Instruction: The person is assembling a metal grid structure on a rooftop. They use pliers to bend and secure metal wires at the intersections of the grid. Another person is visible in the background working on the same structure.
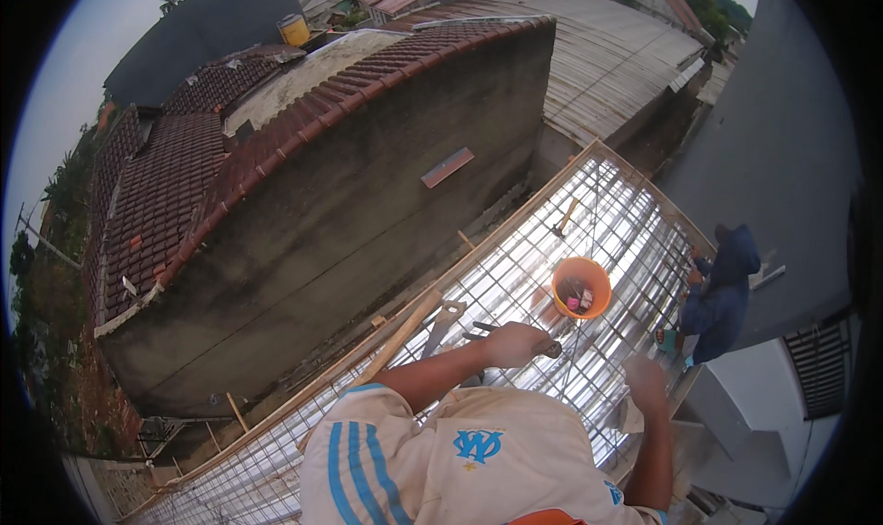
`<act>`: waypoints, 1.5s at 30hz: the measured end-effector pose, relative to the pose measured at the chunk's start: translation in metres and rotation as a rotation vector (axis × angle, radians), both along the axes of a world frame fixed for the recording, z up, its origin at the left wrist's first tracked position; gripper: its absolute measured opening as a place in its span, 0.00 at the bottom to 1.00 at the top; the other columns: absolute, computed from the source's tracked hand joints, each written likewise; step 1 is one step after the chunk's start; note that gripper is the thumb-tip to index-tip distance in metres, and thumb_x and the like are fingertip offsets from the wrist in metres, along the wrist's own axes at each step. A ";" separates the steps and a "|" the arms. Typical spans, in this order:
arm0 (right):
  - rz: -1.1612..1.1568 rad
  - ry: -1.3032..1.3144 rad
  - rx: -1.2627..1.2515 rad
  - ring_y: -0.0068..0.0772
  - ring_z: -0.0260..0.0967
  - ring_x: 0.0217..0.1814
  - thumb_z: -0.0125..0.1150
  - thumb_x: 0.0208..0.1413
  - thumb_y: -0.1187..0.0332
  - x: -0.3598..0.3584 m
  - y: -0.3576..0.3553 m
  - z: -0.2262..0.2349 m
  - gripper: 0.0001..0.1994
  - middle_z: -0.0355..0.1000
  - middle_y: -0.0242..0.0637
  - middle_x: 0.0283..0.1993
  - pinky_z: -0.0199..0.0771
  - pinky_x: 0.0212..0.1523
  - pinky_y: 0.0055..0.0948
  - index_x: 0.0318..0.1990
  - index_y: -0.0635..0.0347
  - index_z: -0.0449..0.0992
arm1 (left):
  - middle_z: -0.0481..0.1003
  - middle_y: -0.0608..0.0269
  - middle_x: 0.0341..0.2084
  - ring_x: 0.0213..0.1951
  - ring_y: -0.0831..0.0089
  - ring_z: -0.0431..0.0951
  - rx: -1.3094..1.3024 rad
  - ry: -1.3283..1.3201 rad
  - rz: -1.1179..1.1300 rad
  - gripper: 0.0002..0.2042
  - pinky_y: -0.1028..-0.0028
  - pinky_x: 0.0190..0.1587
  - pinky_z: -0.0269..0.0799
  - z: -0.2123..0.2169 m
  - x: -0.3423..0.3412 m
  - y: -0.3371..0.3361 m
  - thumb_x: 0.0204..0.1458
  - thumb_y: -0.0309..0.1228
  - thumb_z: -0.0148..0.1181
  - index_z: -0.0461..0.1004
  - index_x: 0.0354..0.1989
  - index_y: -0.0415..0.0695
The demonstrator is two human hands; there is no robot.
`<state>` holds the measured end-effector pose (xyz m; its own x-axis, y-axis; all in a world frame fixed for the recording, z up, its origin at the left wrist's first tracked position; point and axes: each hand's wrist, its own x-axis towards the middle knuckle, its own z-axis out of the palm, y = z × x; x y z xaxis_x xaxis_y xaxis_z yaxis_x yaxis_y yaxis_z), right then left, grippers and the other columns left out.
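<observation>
My left hand (517,344) is closed around dark pincers (482,327). Two handle ends stick out on its left side and a rounded metal head shows on its right. Below and around it lies a grid of steel reinforcing bars (515,240) over shiny corrugated metal sheeting. My right hand (646,382) hovers over the right part of the grid, smeared by motion, so its fingers cannot be made out. An orange bucket (596,284) with small pink and dark items inside stands on the bars just beyond my hands.
A handsaw (444,321) lies left of my left hand, beside a wooden plank (403,334). Farther off rests a hammer (568,214). A person in dark blue (719,300) crouches at the right edge. Wooden boards border the grid; a tall grey wall (777,157) rises at right.
</observation>
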<state>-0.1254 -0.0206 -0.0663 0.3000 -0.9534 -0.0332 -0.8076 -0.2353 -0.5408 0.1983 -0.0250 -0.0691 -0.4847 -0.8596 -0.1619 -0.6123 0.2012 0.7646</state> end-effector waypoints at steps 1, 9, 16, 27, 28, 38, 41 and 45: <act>0.126 0.266 -0.229 0.38 0.65 0.22 0.55 0.50 0.64 -0.009 0.001 -0.019 0.12 0.69 0.39 0.20 0.65 0.29 0.37 0.25 0.66 0.72 | 0.73 0.52 0.27 0.32 0.52 0.73 -0.009 0.004 -0.010 0.08 0.59 0.35 0.67 -0.003 -0.004 0.001 0.51 0.34 0.48 0.70 0.30 0.44; 0.127 -0.046 0.441 0.47 0.69 0.31 0.57 0.48 0.65 0.030 0.029 0.074 0.11 0.72 0.49 0.28 0.68 0.36 0.35 0.31 0.66 0.75 | 0.74 0.53 0.29 0.35 0.55 0.75 -0.024 -0.201 -0.003 0.10 0.60 0.38 0.69 -0.023 0.011 -0.001 0.54 0.33 0.42 0.71 0.33 0.45; -0.011 -0.038 0.452 0.46 0.70 0.31 0.56 0.49 0.65 0.015 0.025 0.073 0.11 0.72 0.48 0.28 0.67 0.36 0.35 0.30 0.66 0.75 | 0.75 0.59 0.35 0.40 0.59 0.75 0.036 -0.157 -0.324 0.14 0.62 0.41 0.70 -0.027 0.005 0.028 0.52 0.34 0.45 0.71 0.45 0.51; 0.131 0.191 0.268 0.49 0.71 0.36 0.57 0.51 0.63 0.028 0.036 0.041 0.12 0.72 0.48 0.30 0.68 0.38 0.38 0.34 0.63 0.76 | 0.74 0.48 0.34 0.39 0.52 0.74 0.193 -0.115 -0.106 0.20 0.59 0.42 0.67 -0.027 -0.008 0.018 0.58 0.47 0.40 0.71 0.38 0.42; 0.124 0.199 0.218 0.50 0.70 0.36 0.57 0.51 0.63 0.042 0.038 0.045 0.11 0.72 0.49 0.30 0.68 0.38 0.39 0.34 0.63 0.76 | 0.74 0.47 0.33 0.38 0.51 0.74 0.205 -0.086 -0.088 0.20 0.59 0.42 0.67 -0.021 -0.015 0.017 0.58 0.46 0.41 0.71 0.37 0.41; 0.146 0.159 0.074 0.49 0.70 0.36 0.52 0.52 0.62 0.025 0.018 0.057 0.13 0.73 0.46 0.31 0.68 0.37 0.40 0.32 0.63 0.76 | 0.73 0.47 0.35 0.40 0.50 0.73 0.164 0.131 -0.137 0.17 0.61 0.44 0.67 -0.030 -0.001 0.016 0.56 0.41 0.45 0.70 0.43 0.41; 0.149 0.426 0.189 0.50 0.70 0.36 0.52 0.52 0.62 0.034 0.020 0.066 0.12 0.73 0.46 0.30 0.68 0.37 0.41 0.32 0.62 0.76 | 0.74 0.48 0.35 0.39 0.51 0.73 0.143 0.065 -0.055 0.16 0.61 0.44 0.67 -0.019 -0.006 0.019 0.55 0.41 0.46 0.71 0.41 0.41; 0.256 0.289 0.346 0.49 0.70 0.35 0.52 0.51 0.62 0.026 0.020 0.061 0.12 0.73 0.45 0.30 0.68 0.37 0.41 0.30 0.60 0.76 | 0.73 0.48 0.34 0.38 0.52 0.73 0.141 -0.043 -0.069 0.16 0.62 0.43 0.67 -0.030 -0.005 0.013 0.55 0.40 0.46 0.71 0.40 0.40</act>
<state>-0.0994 -0.0009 -0.0057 0.4544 -0.7691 -0.4494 -0.8755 -0.2923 -0.3849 0.1930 -0.0125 -0.0989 -0.5315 -0.7921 -0.3002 -0.6334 0.1364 0.7617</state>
